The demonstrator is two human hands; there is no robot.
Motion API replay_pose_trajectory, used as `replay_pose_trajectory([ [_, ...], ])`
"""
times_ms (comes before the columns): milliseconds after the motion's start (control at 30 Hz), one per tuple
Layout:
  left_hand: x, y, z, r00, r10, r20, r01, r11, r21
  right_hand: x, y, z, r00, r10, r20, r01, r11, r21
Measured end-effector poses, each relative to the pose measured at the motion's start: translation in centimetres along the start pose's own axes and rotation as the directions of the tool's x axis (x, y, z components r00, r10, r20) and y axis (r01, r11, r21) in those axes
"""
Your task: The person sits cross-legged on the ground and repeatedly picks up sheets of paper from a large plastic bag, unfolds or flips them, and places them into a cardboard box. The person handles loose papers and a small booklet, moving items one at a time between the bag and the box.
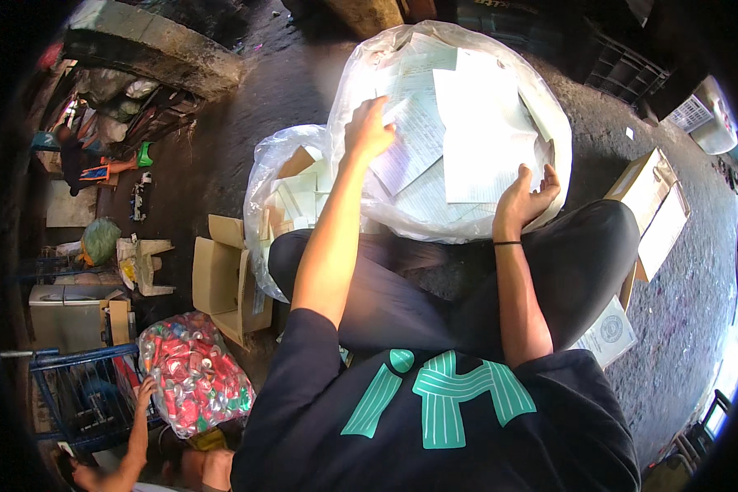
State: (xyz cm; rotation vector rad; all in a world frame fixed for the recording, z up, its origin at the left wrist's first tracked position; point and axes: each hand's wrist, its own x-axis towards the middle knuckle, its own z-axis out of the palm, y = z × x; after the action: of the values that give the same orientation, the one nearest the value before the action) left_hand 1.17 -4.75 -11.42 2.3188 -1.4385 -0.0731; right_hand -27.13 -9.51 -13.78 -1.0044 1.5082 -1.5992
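White paper sheet (477,135) lies in the translucent plastic sack (559,123), long axis running away from the person, ahead-left of the nearer right hand (520,202), loosely curled and unclosed; left hand's (369,131) grip over lined pages (420,139) is unclear.

Loose white papers (480,123) in translucent bag (556,107)

Floor (697,246) around a large clear bag (422,228)
Left of it, a smaller bag (262,174) and an open carton (211,279); right of it, another carton (661,234).
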Motion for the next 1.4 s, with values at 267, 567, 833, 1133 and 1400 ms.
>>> replay_pose_trajectory([
  [267,-0.9,-2.8,-4.7,0.928,-0.371,0.042,0.374,0.920,-0.117,-3.1,-3.3,0.3,0.841,-0.159,0.517,0.075,0.981,0.180],
  [567,-7.1,2.2,-11.3,0.974,-0.198,0.113,0.215,0.627,-0.749,-5.2,-3.2,1.4,0.204,0.423,0.883,-0.910,0.414,0.011],
  [833,-10.9,9.5,-1.5,0.934,0.301,0.194,-0.155,0.828,-0.538,-3.6,-3.1,1.2,0.370,0.396,0.840,-0.913,0.320,0.251],
  [1133,-10.0,10.5,-2.2,0.927,0.277,0.252,-0.076,0.799,-0.597,-3.8,-3.1,0.8,0.281,0.336,0.899,-0.934,0.311,0.176],
  [1400,-10.2,9.5,-2.1,0.897,0.265,0.355,0.074,0.700,-0.710,-3.9,-2.4,0.8,0.280,0.257,0.925,-0.930,0.311,0.195],
])
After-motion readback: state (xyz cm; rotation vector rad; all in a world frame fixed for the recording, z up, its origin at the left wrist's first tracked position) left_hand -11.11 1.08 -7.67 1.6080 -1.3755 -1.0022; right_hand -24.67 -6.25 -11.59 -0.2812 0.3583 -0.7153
